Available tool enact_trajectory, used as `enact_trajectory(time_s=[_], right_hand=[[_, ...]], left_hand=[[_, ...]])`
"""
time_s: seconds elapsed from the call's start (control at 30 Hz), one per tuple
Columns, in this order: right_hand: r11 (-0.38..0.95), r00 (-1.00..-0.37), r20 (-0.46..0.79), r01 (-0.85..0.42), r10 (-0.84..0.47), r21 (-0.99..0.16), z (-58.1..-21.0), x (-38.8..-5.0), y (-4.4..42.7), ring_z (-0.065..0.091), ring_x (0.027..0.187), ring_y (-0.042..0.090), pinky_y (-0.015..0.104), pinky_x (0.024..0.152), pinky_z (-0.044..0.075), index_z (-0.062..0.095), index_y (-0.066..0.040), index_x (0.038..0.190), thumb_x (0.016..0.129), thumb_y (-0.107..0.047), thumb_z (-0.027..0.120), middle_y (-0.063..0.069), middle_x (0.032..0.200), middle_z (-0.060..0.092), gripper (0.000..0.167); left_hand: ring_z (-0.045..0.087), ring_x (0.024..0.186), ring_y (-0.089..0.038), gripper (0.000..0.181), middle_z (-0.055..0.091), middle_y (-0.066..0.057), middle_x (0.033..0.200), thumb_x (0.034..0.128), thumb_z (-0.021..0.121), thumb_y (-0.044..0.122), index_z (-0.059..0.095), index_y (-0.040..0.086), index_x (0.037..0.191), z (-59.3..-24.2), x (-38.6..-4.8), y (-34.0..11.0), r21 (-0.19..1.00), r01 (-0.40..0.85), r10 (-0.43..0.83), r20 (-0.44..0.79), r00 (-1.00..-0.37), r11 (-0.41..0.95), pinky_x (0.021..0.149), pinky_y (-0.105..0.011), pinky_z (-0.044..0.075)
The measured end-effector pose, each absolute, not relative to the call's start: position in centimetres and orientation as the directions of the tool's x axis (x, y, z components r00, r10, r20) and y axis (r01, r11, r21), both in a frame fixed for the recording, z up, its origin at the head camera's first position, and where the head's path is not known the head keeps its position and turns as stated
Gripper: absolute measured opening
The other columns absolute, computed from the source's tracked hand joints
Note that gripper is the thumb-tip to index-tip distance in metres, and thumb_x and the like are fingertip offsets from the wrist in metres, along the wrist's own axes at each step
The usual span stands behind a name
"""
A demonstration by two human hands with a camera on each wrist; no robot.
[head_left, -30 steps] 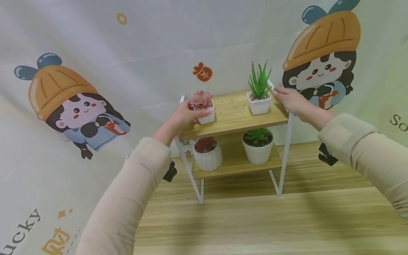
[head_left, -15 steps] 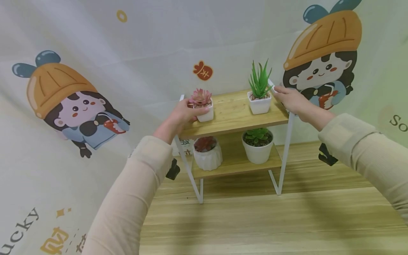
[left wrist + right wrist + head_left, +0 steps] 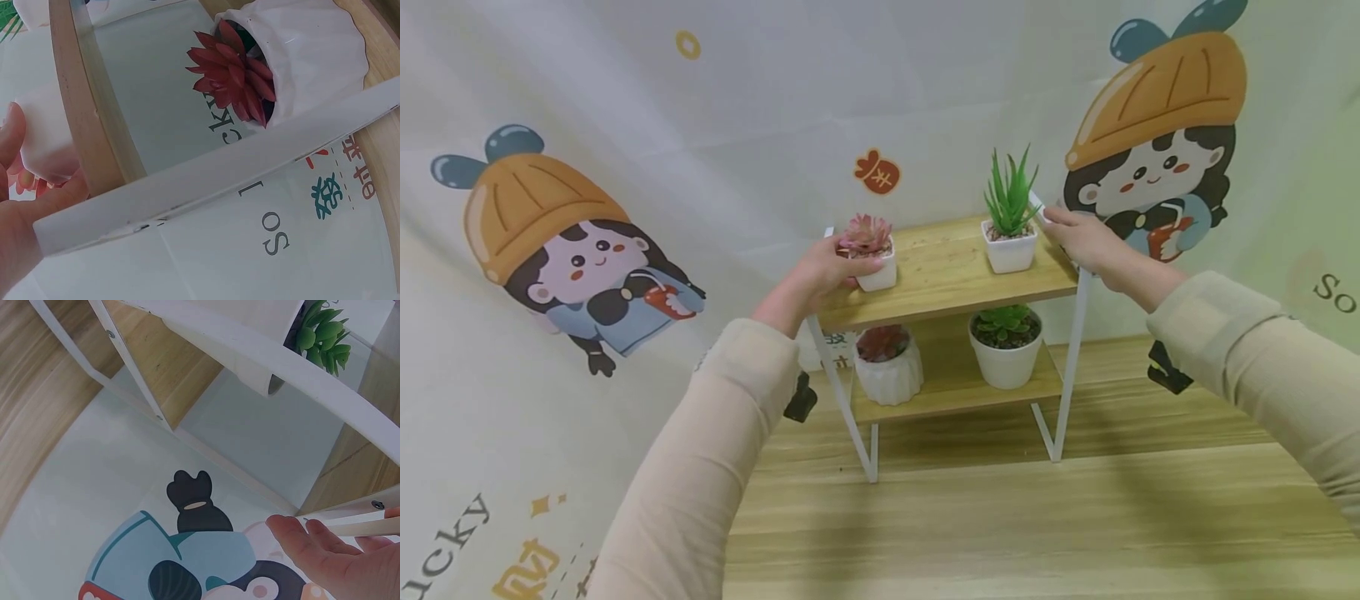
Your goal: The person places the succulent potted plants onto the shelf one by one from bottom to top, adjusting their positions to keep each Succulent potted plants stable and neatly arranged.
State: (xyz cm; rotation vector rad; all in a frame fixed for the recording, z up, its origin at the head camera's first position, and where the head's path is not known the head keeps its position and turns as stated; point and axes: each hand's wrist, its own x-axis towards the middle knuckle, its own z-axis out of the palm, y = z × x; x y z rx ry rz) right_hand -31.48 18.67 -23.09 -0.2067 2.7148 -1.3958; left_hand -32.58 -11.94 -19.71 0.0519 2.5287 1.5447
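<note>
My left hand (image 3: pixel 823 268) grips a small square white pot with a pink succulent (image 3: pixel 867 237), thumb across its front, at the left end of the upper shelf of a two-tier wooden shelf rack (image 3: pixel 942 268). In the left wrist view, the same pot (image 3: pixel 47 140) lies between my thumb and fingers beside the board. At the rack's right end, my right hand (image 3: pixel 1086 239) touches the white metal frame (image 3: pixel 1072 367), its fingers fairly straight in the right wrist view. Near it stands a square white pot with a spiky green plant (image 3: pixel 1010 250).
Below, the lower shelf (image 3: pixel 947 400) bears a ribbed white pot with a red succulent (image 3: pixel 889 375) and a round white pot with a green succulent (image 3: pixel 1007 360). The rack stands on a wood-grain surface (image 3: pixel 985 525). A printed cloth (image 3: pixel 737 108) hangs behind and at the sides.
My left hand and the pink succulent's pot have shifted slightly left along the upper shelf. The right hand stays at the rack's right end. The other pots have not moved.
</note>
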Motion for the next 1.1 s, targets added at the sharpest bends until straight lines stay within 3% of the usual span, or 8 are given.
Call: enact_trajectory(time_s=[0.27,0.43,0.63,0.77,1.1], right_hand=[[0.579,-0.988,-0.003,-0.089,-0.157,-0.81,-23.1,-31.5,18.7,-0.006,0.138,0.036,0.054,0.11,0.006,0.001,-0.013,0.147,0.101,-0.033,0.019,0.015,0.151,-0.011,0.053],[0.579,-0.986,-0.003,-0.095,-0.165,-0.81,-23.1,-31.5,18.7,-0.007,0.138,0.036,0.054,0.111,0.005,0.001,-0.014,0.147,0.101,-0.033,0.019,0.015,0.151,-0.012,0.054],[0.585,-0.987,-0.005,-0.092,-0.161,-0.805,-23.1,-31.6,18.6,-0.006,0.138,0.036,0.054,0.111,0.005,0.001,-0.014,0.147,0.101,-0.034,0.019,0.015,0.152,-0.011,0.053],[0.589,-0.988,-0.005,-0.088,-0.155,-0.803,-23.1,-31.6,18.5,-0.006,0.138,0.036,0.054,0.111,0.006,0.002,-0.015,0.147,0.101,-0.034,0.019,0.014,0.152,-0.011,0.053],[0.608,-0.983,-0.015,-0.101,-0.183,-0.788,-22.8,-31.4,18.5,-0.003,0.138,0.038,0.056,0.11,0.007,0.0,-0.013,0.147,0.1,-0.036,0.02,0.016,0.152,-0.006,0.056]], left_hand=[[0.047,0.087,-0.011,0.049,0.051,-0.005,0.12,0.0868,0.063,0.017,0.043,0.004,0.13,-19.5,-32.6,-12.1,0.874,-0.072,0.13,-0.152,-0.98,0.481,0.075,-0.021,0.042],[0.047,0.091,-0.013,0.055,0.049,-0.008,0.129,0.0861,0.064,0.015,0.039,0.005,0.134,-19.5,-32.5,-12.2,0.878,-0.078,0.123,-0.153,-0.98,0.472,0.08,-0.023,0.042],[0.043,0.12,-0.024,0.083,0.031,-0.012,0.144,0.0844,0.066,0.015,0.011,0.01,0.147,-19.2,-32.1,-12.8,0.897,-0.067,0.14,-0.141,-0.98,0.437,0.1,-0.032,0.038],[0.031,0.132,-0.028,0.089,0.023,-0.013,0.148,0.0852,0.065,0.018,0.002,0.012,0.148,-19.2,-31.7,-13.9,0.916,0.001,0.143,-0.062,-0.988,0.402,0.107,-0.038,0.031],[0.018,0.137,-0.033,0.085,0.012,-0.01,0.152,0.087,0.061,0.034,0.004,0.016,0.148,-20.6,-30.2,-17.6,0.804,0.232,0.136,0.189,-0.973,0.547,0.109,-0.049,0.023]])
